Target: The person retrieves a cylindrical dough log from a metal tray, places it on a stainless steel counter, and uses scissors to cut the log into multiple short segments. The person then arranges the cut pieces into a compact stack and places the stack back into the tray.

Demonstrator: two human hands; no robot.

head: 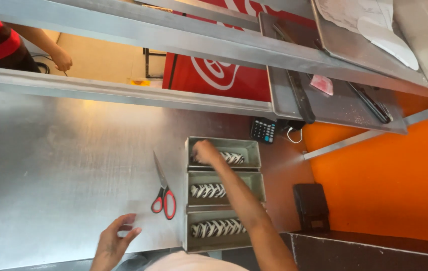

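On the brushed steel counter (48, 165), three rectangular grey metal loaf tins are sitting in a row from near to far, just right of a pair of red-handled scissors (162, 193) lying with the blades pointing far. The right hand (205, 151) is reaching into the far tin (251, 148), resting on the left end of a brown-and-white striped dough roll (234, 158); its grip is curled down over the dough, but how tightly it is closing cannot be told from this angle. The middle tin (254, 180) is already holding its own striped roll (208, 190), and the near tin (194, 243) is holding a longer one (218, 228), so all three tins are looking filled, with only the settling of the far roll appearing to be left. The left hand (115, 241) is hovering over the near edge of the counter with fingers spread wide and holding nothing, near the scissors but apart from them. Farther right, a small black calculator (263, 130) is lying on the counter under a steel shelf carrying a flat metal tray (334, 105). At the far left, another person's hand (62, 61) is working beyond the counter.
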